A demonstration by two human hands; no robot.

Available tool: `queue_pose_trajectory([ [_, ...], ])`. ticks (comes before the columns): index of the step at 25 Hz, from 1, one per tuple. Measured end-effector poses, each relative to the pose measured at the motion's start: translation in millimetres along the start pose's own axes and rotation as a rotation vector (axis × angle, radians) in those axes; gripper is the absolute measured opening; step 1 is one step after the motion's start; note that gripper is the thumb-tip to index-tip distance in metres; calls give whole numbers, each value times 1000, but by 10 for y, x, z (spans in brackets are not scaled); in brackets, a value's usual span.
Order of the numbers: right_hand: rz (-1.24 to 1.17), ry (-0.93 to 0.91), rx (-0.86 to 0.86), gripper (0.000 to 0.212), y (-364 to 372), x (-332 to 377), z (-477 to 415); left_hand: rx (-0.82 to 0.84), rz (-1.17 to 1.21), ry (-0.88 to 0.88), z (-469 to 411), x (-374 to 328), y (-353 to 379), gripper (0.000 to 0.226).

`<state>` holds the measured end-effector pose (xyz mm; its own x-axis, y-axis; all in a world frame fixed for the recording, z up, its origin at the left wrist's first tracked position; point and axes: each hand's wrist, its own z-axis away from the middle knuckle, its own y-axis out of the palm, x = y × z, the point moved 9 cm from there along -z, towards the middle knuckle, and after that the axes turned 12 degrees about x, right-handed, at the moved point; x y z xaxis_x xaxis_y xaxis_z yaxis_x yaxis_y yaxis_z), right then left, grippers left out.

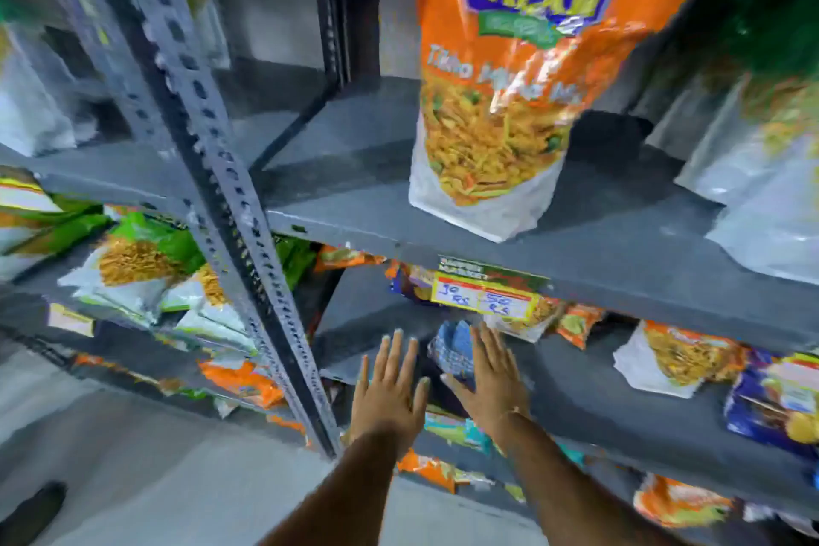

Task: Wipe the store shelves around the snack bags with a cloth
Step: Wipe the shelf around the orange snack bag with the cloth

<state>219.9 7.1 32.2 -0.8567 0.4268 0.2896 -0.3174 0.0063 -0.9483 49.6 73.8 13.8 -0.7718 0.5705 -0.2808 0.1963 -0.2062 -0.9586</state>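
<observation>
A crumpled blue checked cloth (454,350) lies on the grey middle shelf (589,386), under the price tag. My right hand (492,377) is stretched flat on this shelf with straight fingers, and its thumb side touches the cloth. My left hand (390,386) hovers just left of the cloth, fingers spread, holding nothing. Orange snack bags (682,359) lie further right on the same shelf. A tall orange snack bag (501,80) stands on the upper shelf (620,244) above my hands.
A perforated steel upright (248,244) stands just left of my left hand. Beyond it a second rack holds green and white bags (133,262). A yellow price tag (487,290) hangs from the upper shelf's edge. A blue bag (775,399) lies at the far right. More bags fill the lower shelf.
</observation>
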Motion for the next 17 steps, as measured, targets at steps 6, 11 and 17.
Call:
queue_pose_trajectory([
  [6, 48, 148, 150, 93, 350, -166, -36, 423, 240, -23, -329, 354, 540, 75],
  [11, 45, 171, 128, 72, 239, -142, -30, 212, -114, 63, -348, 351, 336, 91],
  [17, 69, 74, 146, 68, 324, -197, 9, 338, -41, 30, -337, 347, 480, 72],
])
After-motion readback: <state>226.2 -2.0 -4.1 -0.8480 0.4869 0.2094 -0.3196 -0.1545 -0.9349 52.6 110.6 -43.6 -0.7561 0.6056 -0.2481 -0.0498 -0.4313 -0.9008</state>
